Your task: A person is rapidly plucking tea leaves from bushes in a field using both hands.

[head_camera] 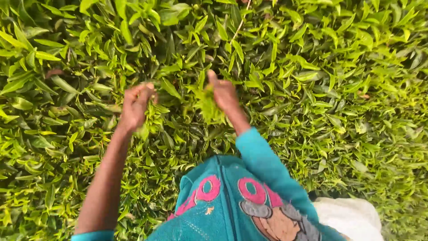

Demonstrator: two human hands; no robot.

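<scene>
Both hands work over a dense bed of green leafy bushes (pixel 339 89) that fills the view on all sides.

Left hand (pixel 135 107): the fingers are curled inward, and a few green leaves (pixel 143 130) show at the lower edge of the palm. The hand is blurred, so the exact grip on these leaves cannot be told. The left forearm is bare; a teal cuff shows only at the bottom edge of the view.

Right hand (pixel 224 94): the fingers are closed around a bunch of plucked leaves (pixel 207 106), which hangs from the hand toward the left hand. One finger or the thumb sticks up above the fist. The teal sleeve (pixel 263 165) covers the right forearm up to just short of the wrist.

Relative position: the two hands are at nearly the same height above the bushes, near each other but not touching. The bunch of plucked leaves lies between them, closer to the right hand.

Below the hands, the front of a teal zipped garment (pixel 223 209) with pink and grey patches is in view.

Containers: below and to the right of the right hand, past the elbow, a white rounded object (pixel 352 216) shows at the bottom edge. Whether it is a sack or a basket cannot be told, and its contents are not visible.
</scene>
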